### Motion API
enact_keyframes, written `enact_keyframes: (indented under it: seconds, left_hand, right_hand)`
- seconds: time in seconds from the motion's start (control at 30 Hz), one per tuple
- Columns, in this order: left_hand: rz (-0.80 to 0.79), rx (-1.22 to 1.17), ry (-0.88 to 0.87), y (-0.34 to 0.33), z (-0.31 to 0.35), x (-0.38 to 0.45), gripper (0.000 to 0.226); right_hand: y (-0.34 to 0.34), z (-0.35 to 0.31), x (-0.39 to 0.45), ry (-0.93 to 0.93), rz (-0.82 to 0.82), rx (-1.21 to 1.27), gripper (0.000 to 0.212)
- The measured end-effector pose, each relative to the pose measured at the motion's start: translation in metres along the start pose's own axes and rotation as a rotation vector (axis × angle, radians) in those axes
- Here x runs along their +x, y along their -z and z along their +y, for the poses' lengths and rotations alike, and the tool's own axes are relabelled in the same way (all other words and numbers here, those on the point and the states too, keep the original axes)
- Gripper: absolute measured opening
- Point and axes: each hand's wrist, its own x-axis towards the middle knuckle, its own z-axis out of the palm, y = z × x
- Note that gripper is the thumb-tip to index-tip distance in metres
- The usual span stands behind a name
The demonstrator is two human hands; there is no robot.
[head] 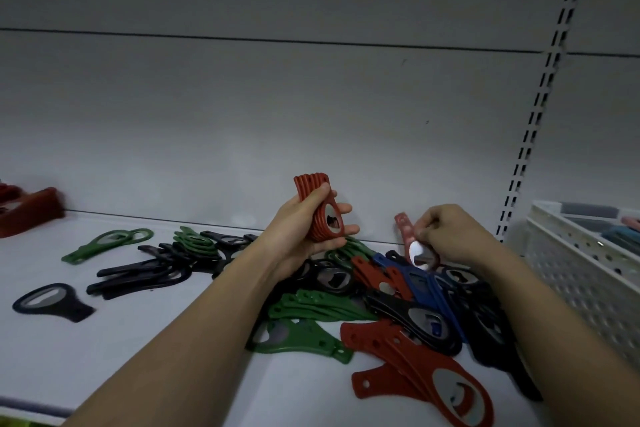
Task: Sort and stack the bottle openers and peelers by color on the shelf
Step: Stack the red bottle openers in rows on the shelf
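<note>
We hold a stack of red openers (320, 210) in our left hand (304, 236). The fingers curl round the stack and the thumb presses on top. The stack stands almost straight up, with the round metal ends low and the handles pointing up at the back wall (311, 97).

Our right hand (450, 236) pinches one more red opener (417, 244) with the fingertips. It is up off the pile, a bit tilted, with the shiny round end down and the handle end up and leaning left.

The single opener is just to the right of the stack, near it but not touching. Both point nearly the same way (up and down), so we think it only has to slide left and lie flat against the stack. The right hand is the one that has to travel; the left hand just waits.

Both arms reach forward over the white shelf (121, 340). Under our hands lies the mixed pile (381, 295) of green, black, blue and red ones. More red openers (415, 374) lie at the front right of it. A green pair (107, 244) and some black ones (142, 277) lie to the left. A red heap (33, 210) sits far left. A white basket (581, 270) stands on the right.
</note>
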Motion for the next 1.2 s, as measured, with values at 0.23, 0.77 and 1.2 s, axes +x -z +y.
enact_keyframes:
  seconds: [0.23, 0.77, 1.2]
  left_hand:
    - [-0.105, 0.011, 0.027, -0.005, 0.001, -0.004, 0.029]
    - [-0.088, -0.19, -0.002, 0.0, 0.0, 0.003, 0.028]
    - [-0.039, -0.151, -0.03, 0.005, -0.001, 0.006, 0.031]
  right_hand:
    - [0.001, -0.037, -0.016, 0.161, 0.112, 0.579, 0.008]
    - [-0.022, -0.044, -0.028, 0.29, -0.1, 0.137, 0.018]
    - [-0.026, -0.049, -0.034, 0.228, -0.255, -0.111, 0.02]
